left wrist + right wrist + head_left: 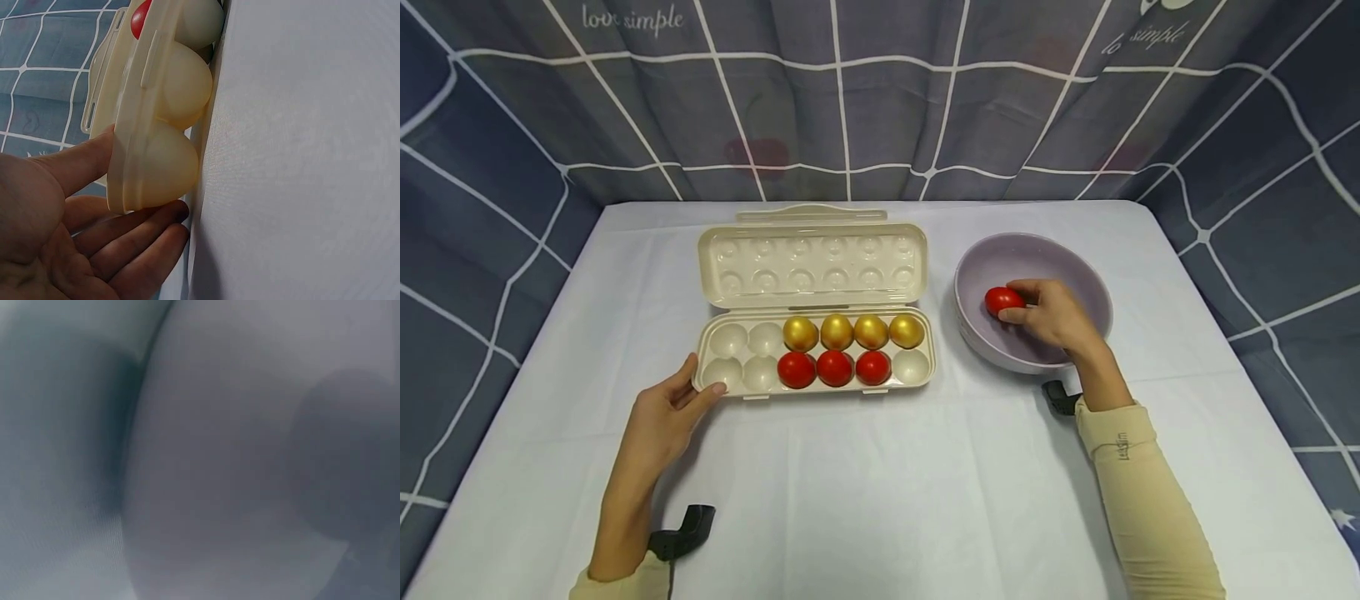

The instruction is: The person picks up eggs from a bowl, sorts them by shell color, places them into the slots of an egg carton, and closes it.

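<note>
A cream plastic egg carton (838,390) lies on the table with its lid (812,292) raised toward the back. Several gold eggs (836,332) sit in its back row and three red eggs (834,368) in the front row. The left-end pockets and the front right pocket hold no eggs. My left hand (662,417) grips the carton's left end, thumb on the front rim and fingers around the end in the left wrist view. Inside a purple bowl (992,254), my right hand (1051,315) pinches another red egg (1002,301) between thumb and fingers.
A white cloth (880,500) covers the table. Grey checked curtains (880,108) hang behind and at both sides. Black wrist mounts (685,533) are on both arms. The bowl's pale side (219,456) fills much of the right wrist view, blurred.
</note>
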The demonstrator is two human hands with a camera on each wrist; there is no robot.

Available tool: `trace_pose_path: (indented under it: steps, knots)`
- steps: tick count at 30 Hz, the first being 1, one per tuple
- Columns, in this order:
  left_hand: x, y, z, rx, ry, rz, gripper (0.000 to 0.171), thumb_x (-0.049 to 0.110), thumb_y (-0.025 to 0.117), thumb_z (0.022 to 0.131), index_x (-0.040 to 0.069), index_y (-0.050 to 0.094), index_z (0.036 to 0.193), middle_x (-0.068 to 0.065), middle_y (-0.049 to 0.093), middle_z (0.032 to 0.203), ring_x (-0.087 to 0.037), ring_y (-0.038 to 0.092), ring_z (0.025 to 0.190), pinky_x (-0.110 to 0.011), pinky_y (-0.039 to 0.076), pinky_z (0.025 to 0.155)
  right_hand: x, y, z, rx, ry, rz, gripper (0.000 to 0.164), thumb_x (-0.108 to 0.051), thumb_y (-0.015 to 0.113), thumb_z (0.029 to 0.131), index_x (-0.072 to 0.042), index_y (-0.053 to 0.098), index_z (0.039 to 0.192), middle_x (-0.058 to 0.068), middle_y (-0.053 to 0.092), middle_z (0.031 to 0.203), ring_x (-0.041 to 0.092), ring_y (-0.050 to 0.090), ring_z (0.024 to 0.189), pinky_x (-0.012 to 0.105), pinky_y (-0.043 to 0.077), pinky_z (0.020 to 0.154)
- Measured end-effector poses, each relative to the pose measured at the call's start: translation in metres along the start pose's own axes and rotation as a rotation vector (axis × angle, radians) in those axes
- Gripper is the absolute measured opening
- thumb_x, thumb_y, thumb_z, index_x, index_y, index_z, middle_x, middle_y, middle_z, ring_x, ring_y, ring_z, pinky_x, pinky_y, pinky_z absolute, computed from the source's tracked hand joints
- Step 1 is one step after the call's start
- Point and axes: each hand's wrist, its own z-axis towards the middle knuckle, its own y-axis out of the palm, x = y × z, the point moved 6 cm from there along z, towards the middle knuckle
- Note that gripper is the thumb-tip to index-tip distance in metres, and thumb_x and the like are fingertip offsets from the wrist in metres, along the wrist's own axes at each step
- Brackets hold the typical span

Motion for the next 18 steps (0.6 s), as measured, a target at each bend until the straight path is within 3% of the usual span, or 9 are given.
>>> trace_pose_path:
  steps: [11, 18]
  knots:
    - [0.0, 0.002, 0.002, -0.009, 0.002, -0.013, 0.075, 0.03, 0.067, 0.096, -0.011, 0.029, 0.146, -0.032, 0.042, 0.141, -0.038, 0.051, 0.122, -0.003, 0.042, 0.077, -0.005, -0.009, -0.008, 0.129, -0.132, 0.209, 0.044, -0.008, 0.079, 0.085, 0.005, 0.064, 0.124, 0.02, 0.067, 0.116, 0.026, 0.064, 0.107, 0.017, 0.047, 0.085]
    - [-0.002, 0.0, 0.001, -0.01, -0.017, 0.015, 0.077, 0.033, 0.067, 0.096, -0.01, 0.028, 0.147, -0.031, 0.042, 0.14, -0.038, 0.051, 0.123, -0.001, 0.041, 0.075, -0.012, -0.009, -0.012, 0.137, -0.137, 0.285, 0.042, -0.012, 0.079, 0.084, 0.006, 0.06, 0.118, 0.013, 0.064, 0.111, 0.014, 0.063, 0.099, 0.022, 0.045, 0.088]
